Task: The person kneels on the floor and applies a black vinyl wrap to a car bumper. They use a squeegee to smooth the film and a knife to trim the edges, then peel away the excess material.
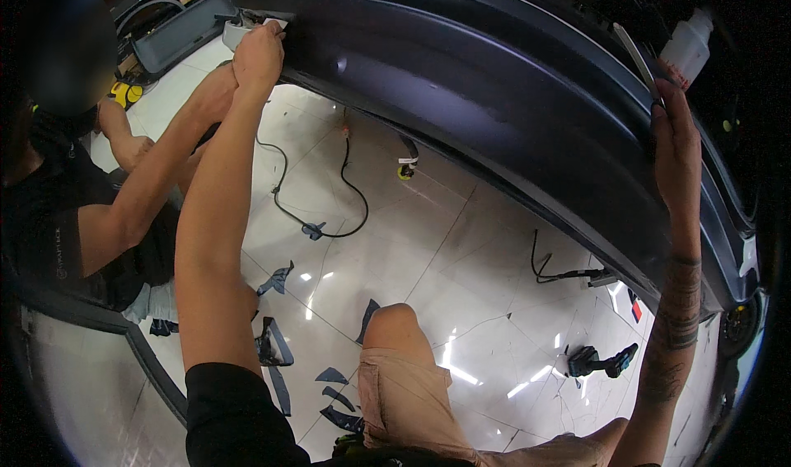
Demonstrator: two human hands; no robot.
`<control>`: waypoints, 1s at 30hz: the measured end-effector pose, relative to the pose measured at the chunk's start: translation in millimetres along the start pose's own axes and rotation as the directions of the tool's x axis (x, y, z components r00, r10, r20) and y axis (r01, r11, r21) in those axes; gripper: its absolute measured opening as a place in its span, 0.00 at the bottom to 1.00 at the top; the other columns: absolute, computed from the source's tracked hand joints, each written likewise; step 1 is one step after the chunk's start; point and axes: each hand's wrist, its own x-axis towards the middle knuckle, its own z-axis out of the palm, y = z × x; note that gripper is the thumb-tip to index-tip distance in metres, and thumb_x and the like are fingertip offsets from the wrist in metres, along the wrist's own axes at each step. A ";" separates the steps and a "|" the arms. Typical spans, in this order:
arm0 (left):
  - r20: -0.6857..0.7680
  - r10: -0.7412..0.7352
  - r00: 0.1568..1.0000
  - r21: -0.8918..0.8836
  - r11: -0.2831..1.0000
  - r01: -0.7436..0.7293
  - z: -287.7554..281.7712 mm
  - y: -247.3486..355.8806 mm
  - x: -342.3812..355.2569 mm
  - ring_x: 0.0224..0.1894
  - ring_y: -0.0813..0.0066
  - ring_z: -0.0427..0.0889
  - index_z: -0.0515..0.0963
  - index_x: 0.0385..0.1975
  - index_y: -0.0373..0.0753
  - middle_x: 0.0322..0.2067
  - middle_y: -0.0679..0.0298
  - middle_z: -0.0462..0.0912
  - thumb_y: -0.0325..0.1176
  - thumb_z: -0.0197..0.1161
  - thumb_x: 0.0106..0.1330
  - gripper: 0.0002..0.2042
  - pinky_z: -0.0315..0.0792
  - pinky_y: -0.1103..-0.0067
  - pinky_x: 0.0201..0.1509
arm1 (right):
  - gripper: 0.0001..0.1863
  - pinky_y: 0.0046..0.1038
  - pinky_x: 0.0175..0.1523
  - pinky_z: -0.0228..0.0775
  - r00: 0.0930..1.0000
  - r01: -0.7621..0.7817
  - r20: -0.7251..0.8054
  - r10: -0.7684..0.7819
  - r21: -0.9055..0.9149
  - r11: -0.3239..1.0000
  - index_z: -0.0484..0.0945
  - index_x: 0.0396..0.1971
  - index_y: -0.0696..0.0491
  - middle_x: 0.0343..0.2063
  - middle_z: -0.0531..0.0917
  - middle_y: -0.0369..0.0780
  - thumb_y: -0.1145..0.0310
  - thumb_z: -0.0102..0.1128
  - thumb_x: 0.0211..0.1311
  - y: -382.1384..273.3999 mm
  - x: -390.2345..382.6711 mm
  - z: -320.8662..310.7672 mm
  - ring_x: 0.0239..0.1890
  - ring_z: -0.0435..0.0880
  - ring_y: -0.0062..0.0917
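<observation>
A long dark, matte car bumper [461, 113] stretches across the view in front of me. My left hand [259, 55] is closed at its far left end, its fingers curled by the edge. Something small and white shows at the fingertips, too hidden to name. My right hand [677, 133] is raised at the right end of the bumper, closed on a slim silver knife [636, 59] that points up and left. Behind that hand, a translucent spray bottle [689, 43] stands out against the dark.
A co-worker's arm [156, 166] reaches in from the left, close beside my left forearm. Black cables [362, 212] hang and lie under the bumper. Dark film scraps [334, 376] and a cordless tool [601, 360] lie on the glossy tiled floor [445, 269].
</observation>
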 end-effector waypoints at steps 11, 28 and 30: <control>-0.321 -0.043 0.946 0.001 0.999 0.046 14.3 13.0 -11.6 0.50 0.57 0.76 0.79 0.46 0.43 0.43 0.57 0.80 0.34 0.63 0.58 0.15 0.68 0.65 0.54 | 0.15 0.33 0.56 0.68 1.000 -0.026 0.004 0.025 0.141 0.990 0.71 0.53 0.52 0.50 0.77 0.45 0.69 0.44 0.69 7.9 0.6 -5.0 0.51 0.78 0.33; 0.063 0.378 0.924 -0.980 -0.153 0.129 -98.5 423.7 -316.3 0.32 0.62 0.78 0.77 0.34 0.36 0.30 0.59 0.80 0.20 0.59 0.55 0.08 0.72 0.70 0.39 | 0.08 0.15 0.26 0.58 0.878 -0.477 0.433 0.204 0.828 0.293 0.68 0.43 0.54 0.23 0.68 0.31 0.75 0.43 0.66 6.4 12.5 -31.0 0.21 0.65 0.13; 0.215 0.807 0.549 -0.939 0.017 0.343 -79.9 450.5 -374.1 0.38 0.57 0.78 0.76 0.45 0.41 0.37 0.59 0.80 0.27 0.59 0.60 0.13 0.73 0.68 0.44 | 0.10 0.14 0.27 0.59 0.856 -0.516 0.495 0.151 0.795 0.319 0.68 0.46 0.54 0.23 0.68 0.31 0.74 0.42 0.67 13.5 7.5 -46.3 0.22 0.65 0.13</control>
